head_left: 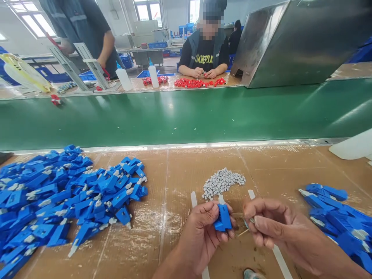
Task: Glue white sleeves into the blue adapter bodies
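My left hand [203,232] is closed around a blue plastic part [223,217] with a light grey tip pointing away from me. Just to the right, my right hand [270,223] pinches a small greyish piece [252,220] between thumb and fingertips; most of it is hidden. The two hands are close but apart. Beyond them lies a heap of small grey pieces [222,182] on the brown tabletop [180,170]. A large pile of blue parts with grey tips [72,197] covers the left side, and more blue parts [337,213] lie beside my right forearm.
A green conveyor belt [174,116] runs across behind the table. On its far side, a seated person [207,58] handles red parts [197,82], and another person [78,31] stands at left. White bottles [153,73] and a metal hood [290,46] are there too.
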Demonstrator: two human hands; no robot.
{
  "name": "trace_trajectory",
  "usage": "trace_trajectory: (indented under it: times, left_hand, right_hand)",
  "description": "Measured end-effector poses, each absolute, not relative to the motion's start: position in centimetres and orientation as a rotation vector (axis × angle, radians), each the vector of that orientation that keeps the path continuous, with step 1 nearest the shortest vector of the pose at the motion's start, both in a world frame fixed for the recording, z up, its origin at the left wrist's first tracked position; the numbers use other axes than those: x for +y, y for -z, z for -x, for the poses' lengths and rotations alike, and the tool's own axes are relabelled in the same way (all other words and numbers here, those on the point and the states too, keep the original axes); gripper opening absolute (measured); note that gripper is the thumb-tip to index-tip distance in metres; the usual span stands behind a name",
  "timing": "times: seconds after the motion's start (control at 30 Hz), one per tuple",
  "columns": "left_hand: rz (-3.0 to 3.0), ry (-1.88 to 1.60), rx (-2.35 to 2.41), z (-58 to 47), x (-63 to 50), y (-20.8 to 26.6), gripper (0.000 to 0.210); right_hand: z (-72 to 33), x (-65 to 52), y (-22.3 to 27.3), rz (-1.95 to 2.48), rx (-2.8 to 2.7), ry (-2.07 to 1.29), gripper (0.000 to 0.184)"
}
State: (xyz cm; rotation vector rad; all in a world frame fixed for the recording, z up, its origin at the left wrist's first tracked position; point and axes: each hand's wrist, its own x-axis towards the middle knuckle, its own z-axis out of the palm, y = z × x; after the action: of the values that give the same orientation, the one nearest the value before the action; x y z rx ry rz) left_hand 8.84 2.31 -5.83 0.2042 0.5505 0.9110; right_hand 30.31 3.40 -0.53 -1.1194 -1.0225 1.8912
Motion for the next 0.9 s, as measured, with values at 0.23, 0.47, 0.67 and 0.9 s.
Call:
trace_trajectory:
  times: [0.23, 0.47, 0.67, 0.9]
  left_hand:
    - [-0.196, -0.896, 0.55, -8.9, 2.2, 6.1, 0.038]
    - [-0.173, -0.886, 0.552, -8.9, 2.2, 6.2, 0.039]
    - [-0.195, -0.882, 0.557, -8.9, 2.3, 6.2, 0.04]
    - [-0.228, -0.881, 0.581, -9.0, 2.0, 6.1, 0.042]
  right_hand:
    - [-30.6, 3.6, 1.6, 0.917, -1.027, -1.937, 0.013]
    - [-30.3, 2.8, 0.6, 1.091, -1.235, -1.64, 0.009]
    - [-30.2, 3.1, 0.2, 1.196, -1.505, -1.458, 0.012]
    - [-30.0, 2.7, 0.5, 1.197, -1.417, -1.514, 0.018]
